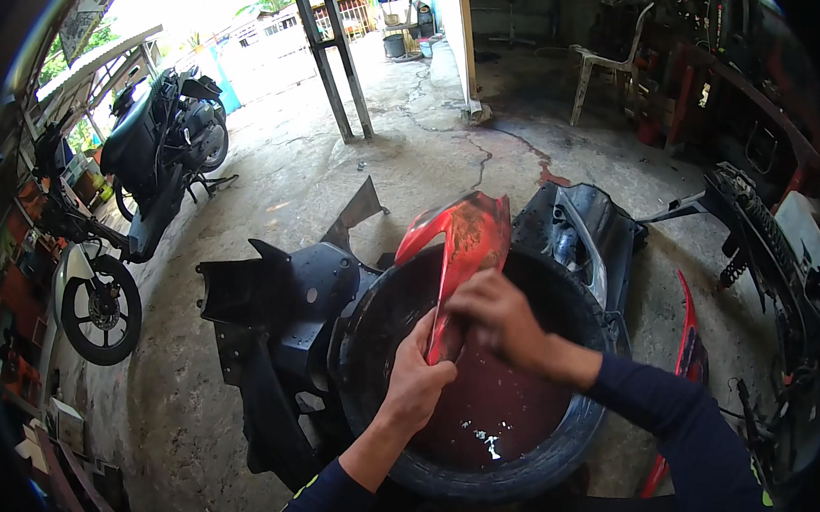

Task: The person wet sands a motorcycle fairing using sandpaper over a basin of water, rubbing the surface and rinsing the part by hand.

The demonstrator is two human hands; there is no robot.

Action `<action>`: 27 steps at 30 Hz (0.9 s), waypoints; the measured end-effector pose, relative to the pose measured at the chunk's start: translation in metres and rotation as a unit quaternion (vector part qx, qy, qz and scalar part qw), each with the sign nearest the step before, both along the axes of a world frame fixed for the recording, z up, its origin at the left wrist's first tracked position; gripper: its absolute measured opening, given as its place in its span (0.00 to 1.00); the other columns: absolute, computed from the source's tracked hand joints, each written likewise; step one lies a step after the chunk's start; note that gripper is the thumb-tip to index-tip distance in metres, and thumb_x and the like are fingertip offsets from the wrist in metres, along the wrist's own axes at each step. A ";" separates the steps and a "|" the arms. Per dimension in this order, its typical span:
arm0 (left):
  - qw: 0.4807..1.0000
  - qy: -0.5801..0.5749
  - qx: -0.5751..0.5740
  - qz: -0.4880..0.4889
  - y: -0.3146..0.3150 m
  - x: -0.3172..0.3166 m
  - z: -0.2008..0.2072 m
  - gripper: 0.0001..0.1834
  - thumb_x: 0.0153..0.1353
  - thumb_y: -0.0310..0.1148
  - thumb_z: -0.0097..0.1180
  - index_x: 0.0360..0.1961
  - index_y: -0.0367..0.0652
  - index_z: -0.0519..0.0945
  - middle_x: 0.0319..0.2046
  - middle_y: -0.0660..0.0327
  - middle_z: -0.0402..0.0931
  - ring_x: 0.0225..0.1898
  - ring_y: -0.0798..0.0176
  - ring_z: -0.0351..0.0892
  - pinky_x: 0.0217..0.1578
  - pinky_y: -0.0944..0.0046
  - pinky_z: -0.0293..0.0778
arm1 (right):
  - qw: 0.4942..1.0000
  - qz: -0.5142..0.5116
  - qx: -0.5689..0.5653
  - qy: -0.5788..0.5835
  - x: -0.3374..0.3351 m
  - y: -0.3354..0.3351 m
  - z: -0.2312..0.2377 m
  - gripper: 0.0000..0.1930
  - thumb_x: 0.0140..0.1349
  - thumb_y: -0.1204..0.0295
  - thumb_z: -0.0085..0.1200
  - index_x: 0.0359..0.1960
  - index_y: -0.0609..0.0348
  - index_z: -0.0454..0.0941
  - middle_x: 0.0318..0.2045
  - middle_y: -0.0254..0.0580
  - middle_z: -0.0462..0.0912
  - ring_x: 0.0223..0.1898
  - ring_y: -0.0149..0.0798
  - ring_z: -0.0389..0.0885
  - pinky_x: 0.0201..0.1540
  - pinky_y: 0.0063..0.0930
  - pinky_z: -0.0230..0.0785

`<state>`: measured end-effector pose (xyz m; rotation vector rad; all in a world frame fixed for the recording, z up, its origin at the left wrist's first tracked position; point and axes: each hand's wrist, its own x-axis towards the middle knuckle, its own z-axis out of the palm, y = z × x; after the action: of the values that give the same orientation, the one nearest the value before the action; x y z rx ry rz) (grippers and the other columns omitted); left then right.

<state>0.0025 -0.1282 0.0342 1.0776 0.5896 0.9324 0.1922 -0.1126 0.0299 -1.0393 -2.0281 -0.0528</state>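
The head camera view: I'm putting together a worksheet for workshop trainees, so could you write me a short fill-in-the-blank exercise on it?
1. The bare left hand grips the lower end of a dirt-smeared ____ plastic panel.
2. The wide, round ____ tub beneath it holds murky reddish-brown liquid.
3. A white plastic chair stands toward the upper ____ corner of the picture.
4. The long sleeves on both arms are dark ____.

Missing words: red; black; right; blue.
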 end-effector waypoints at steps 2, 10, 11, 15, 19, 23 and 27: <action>1.000 0.009 -0.006 0.019 -0.005 0.001 -0.002 0.48 0.41 0.08 0.45 0.71 0.28 0.60 0.62 0.56 0.70 0.64 0.63 0.72 0.68 0.63 0.66 | 0.994 0.107 0.021 0.027 -0.020 -0.027 0.018 0.19 0.48 0.80 0.58 0.45 0.60 0.83 0.45 0.43 0.83 0.50 0.50 0.79 0.54 0.43 0.74; 1.000 0.016 0.000 0.021 -0.007 0.001 -0.005 0.49 0.40 0.08 0.45 0.72 0.28 0.60 0.61 0.56 0.71 0.64 0.64 0.72 0.66 0.64 0.67 | 0.995 0.096 0.036 0.012 -0.019 -0.028 0.017 0.20 0.45 0.82 0.59 0.45 0.60 0.82 0.44 0.43 0.83 0.49 0.50 0.79 0.53 0.43 0.73; 1.000 0.017 0.005 0.014 -0.010 -0.001 -0.006 0.49 0.39 0.08 0.46 0.72 0.28 0.60 0.62 0.56 0.71 0.64 0.65 0.72 0.65 0.65 0.67 | 0.991 0.127 0.029 0.013 -0.012 -0.022 0.017 0.20 0.46 0.81 0.59 0.44 0.60 0.82 0.43 0.43 0.82 0.49 0.50 0.78 0.54 0.44 0.73; 1.000 -0.003 0.000 0.004 -0.011 -0.002 -0.004 0.49 0.39 0.09 0.46 0.72 0.28 0.60 0.61 0.58 0.71 0.63 0.66 0.72 0.64 0.67 0.67 | 1.000 0.010 0.003 0.001 0.012 0.002 -0.005 0.19 0.46 0.80 0.59 0.44 0.60 0.81 0.43 0.42 0.82 0.50 0.48 0.78 0.55 0.44 0.72; 1.000 0.020 0.019 0.010 -0.015 -0.007 -0.006 0.49 0.39 0.09 0.46 0.72 0.29 0.61 0.60 0.58 0.71 0.62 0.66 0.72 0.64 0.66 0.66 | 0.995 0.102 0.012 0.001 -0.017 -0.031 0.021 0.20 0.46 0.80 0.59 0.45 0.60 0.82 0.43 0.43 0.81 0.50 0.50 0.77 0.54 0.43 0.72; 1.000 0.016 -0.007 -0.009 -0.015 -0.003 -0.001 0.49 0.40 0.10 0.47 0.72 0.29 0.60 0.60 0.59 0.71 0.62 0.67 0.72 0.64 0.67 0.66 | 1.000 -0.002 0.001 -0.027 0.006 -0.006 0.004 0.19 0.47 0.79 0.60 0.45 0.58 0.80 0.41 0.40 0.79 0.49 0.47 0.77 0.53 0.42 0.73; 0.998 0.047 0.025 0.017 -0.019 -0.007 -0.015 0.47 0.40 0.10 0.46 0.70 0.30 0.63 0.58 0.61 0.72 0.61 0.68 0.72 0.63 0.68 0.68 | 0.995 0.096 0.004 -0.015 -0.015 -0.028 0.020 0.17 0.48 0.80 0.58 0.43 0.59 0.82 0.41 0.43 0.80 0.47 0.49 0.77 0.52 0.42 0.73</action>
<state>-0.0045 -0.1471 0.0194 1.1634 0.6674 0.9335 0.1767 -0.1404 0.0496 -0.8386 -2.1450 0.0250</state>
